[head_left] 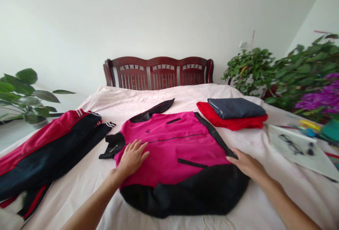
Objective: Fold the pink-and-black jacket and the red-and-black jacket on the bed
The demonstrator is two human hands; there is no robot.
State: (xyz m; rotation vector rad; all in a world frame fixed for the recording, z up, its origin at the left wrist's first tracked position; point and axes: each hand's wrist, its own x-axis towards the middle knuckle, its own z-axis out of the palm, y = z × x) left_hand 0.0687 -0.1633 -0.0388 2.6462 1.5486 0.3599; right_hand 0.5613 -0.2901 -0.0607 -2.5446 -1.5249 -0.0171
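A magenta and black zip jacket (164,138) lies spread on the bed, its collar to the left and its black hem to the right. One black sleeve stretches out at the far side; the nearer one is bent along the front. My left hand (132,157) rests flat on the magenta cloth beside the collar, fingers spread. At the hem's near corner, my right hand (245,163) has its thumb and fingers on the edge of the jacket, closed on it; some of its fingers are hidden.
Dark trousers (66,145) with red and white stripes lie at the left. A folded grey garment (238,108) sits on a red one (230,122) at the right. Glasses (291,144) lie on a pale sheet. Plants (254,69) flank the bed; a wooden headboard (161,73) stands behind.
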